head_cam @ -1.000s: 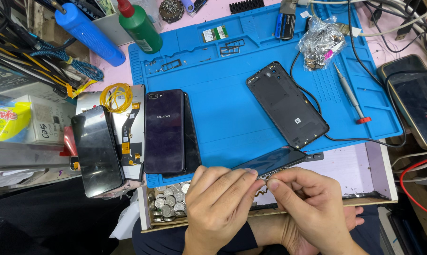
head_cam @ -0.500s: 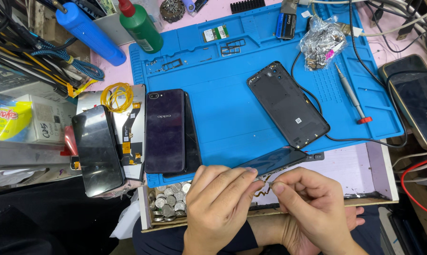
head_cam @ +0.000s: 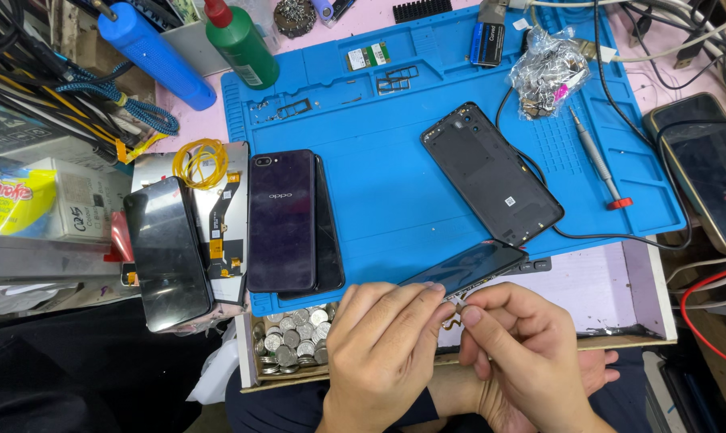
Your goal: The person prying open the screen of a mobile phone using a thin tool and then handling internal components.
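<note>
A dark glossy phone (head_cam: 469, 267) sticks out tilted over the near edge of the blue work mat (head_cam: 387, 184). My left hand (head_cam: 383, 357) is curled over the phone's near end and grips it. My right hand (head_cam: 523, 361) sits right beside it, thumb and forefinger pinched on a small thin metal part (head_cam: 453, 318) at the phone's near corner. The two hands touch each other above an open drawer (head_cam: 588, 289). How the part joins the phone is hidden by my fingers.
On the mat lie a black phone back cover (head_cam: 491, 172) with a cable, a dark purple phone (head_cam: 281, 220), a red-tipped screwdriver (head_cam: 598, 160) and a foil bag of small parts (head_cam: 547, 70). Left: a loose screen (head_cam: 166, 255), coins (head_cam: 292, 343). Right: another phone (head_cam: 708, 172).
My right hand's pinched fingers have shifted slightly against the phone's corner. Everything else on the bench is where it was.
</note>
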